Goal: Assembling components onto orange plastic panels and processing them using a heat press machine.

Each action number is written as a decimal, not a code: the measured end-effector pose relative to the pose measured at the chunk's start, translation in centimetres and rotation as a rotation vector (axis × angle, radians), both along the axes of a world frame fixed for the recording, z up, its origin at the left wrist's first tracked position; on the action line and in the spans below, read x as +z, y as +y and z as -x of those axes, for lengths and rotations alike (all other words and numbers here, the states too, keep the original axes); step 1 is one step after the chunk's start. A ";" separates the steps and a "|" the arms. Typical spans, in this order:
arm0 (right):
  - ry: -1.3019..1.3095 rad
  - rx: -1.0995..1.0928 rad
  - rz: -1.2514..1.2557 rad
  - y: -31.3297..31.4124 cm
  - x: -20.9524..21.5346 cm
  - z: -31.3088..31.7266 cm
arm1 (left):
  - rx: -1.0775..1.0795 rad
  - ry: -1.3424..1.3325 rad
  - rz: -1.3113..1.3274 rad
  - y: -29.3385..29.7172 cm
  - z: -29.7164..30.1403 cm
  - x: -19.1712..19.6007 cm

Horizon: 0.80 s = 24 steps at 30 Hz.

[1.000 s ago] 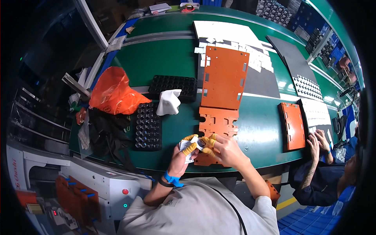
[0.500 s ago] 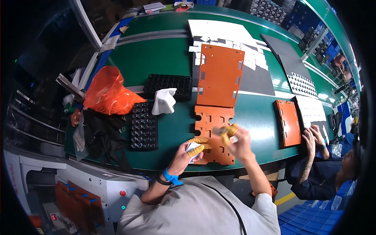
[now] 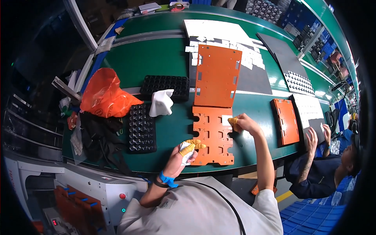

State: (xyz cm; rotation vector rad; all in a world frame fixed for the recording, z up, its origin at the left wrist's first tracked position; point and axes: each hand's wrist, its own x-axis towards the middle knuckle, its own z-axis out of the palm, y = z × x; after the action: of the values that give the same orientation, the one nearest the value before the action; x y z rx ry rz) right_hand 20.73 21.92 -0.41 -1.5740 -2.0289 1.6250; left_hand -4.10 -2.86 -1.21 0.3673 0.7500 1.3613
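Observation:
In front of me lies an orange fixture base with recesses and notched sides. Its hinged orange lid is swung back away from me. My right hand, yellow covers on its fingertips, pinches the edge of a small white card at the upper right recess of the base. Beside the base's lower left corner, my left hand grips a small stack of white cards. Yellow covers show on its fingers too, and a blue band is round the wrist.
Left of the fixture are two black trays, a crumpled white cloth and an orange plastic bag. White cards lie scattered on a grey board behind the lid. At right, another orange fixture lies near a co-worker's hands.
My right hand has moved up and right from over the middle of the base to its upper right recess, where a white card now shows. My left hand has shifted slightly left and down.

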 end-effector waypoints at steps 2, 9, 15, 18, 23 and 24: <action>-0.052 -0.003 0.006 0.4 -0.1 -0.1 | -0.018 -0.055 -0.023 0.0 0.5 -0.8; -0.604 0.165 -0.986 -4.8 5.8 5.4 | 0.076 -0.405 0.034 0.4 1.2 0.8; 0.113 0.742 -0.969 -14.4 8.1 12.3 | 0.140 -0.470 0.084 -0.6 1.5 0.6; 0.168 0.827 -0.944 -15.0 6.9 13.9 | 0.168 -0.443 0.038 -1.4 1.9 -0.4; 0.226 0.822 -0.900 -15.4 7.0 15.4 | 0.229 -0.425 0.083 -2.7 2.5 0.5; 0.317 0.804 -0.875 -15.2 7.1 15.5 | 0.242 -0.427 0.079 -3.1 2.7 0.4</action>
State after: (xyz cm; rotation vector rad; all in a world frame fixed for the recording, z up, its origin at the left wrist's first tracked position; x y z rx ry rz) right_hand 5.22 6.74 6.64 -0.2023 -2.7299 0.7426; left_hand -6.85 -5.92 -0.83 -0.0829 0.4990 1.5639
